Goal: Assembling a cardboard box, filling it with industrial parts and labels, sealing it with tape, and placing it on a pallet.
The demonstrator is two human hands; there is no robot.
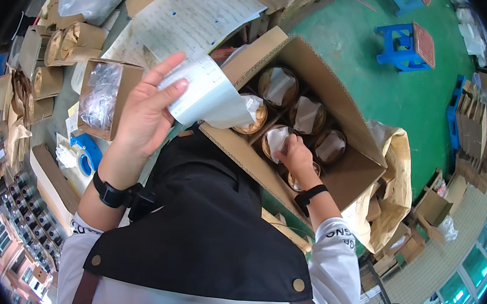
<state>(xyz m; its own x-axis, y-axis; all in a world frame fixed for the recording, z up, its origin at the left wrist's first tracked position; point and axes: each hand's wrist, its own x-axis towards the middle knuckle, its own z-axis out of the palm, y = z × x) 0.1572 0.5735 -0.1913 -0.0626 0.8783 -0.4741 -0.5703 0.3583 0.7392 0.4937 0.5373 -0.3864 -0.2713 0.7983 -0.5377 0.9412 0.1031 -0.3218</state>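
My left hand (149, 110) grips a roll of white paper labels (205, 92), thumb on top. A loose strip trails from the roll toward the near left jar (252, 118) in an open cardboard box (348, 97). Inside the box, several round jars stand in divided cells, white paper pieces lying over their tops. Down in the near row, my right hand (298, 157) is closed at a white paper piece (276, 140) on the middle jar. The right fingertips are partly hidden, and that hand also covers part of the jar nearest me.
Left of the box, a worktable holds printed sheets (189, 15), a small carton of clear plastic (101, 100) and a blue tape dispenser (86, 153). A yellowish sack (389, 189) stands at the box's right. Blue stools (403, 47) stand on the green floor beyond.
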